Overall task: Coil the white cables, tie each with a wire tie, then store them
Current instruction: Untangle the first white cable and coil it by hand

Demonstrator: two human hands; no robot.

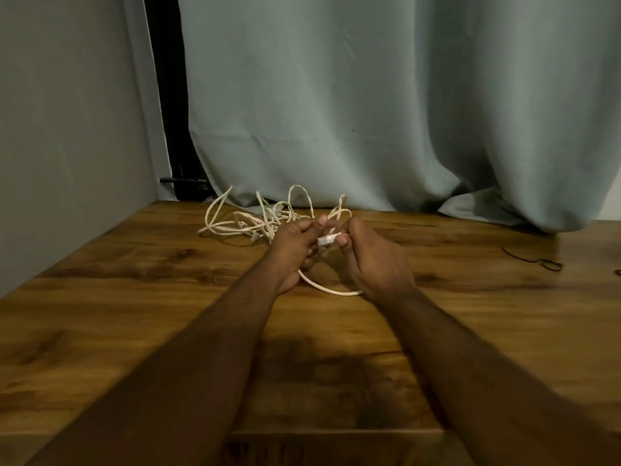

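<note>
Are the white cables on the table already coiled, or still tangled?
Still tangled. The white cables lie in a loose, irregular heap on the table; both hands hold one end.

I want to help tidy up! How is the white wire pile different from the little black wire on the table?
The white cable pile is pale, while the black wire tie is dark. The white cable pile is big, tangled and loopy; the black wire tie is small, thin and lies flat. The white cable's end is held by the left hand and right hand; nothing touches the black wire tie. Both rest on the wooden table.
</note>
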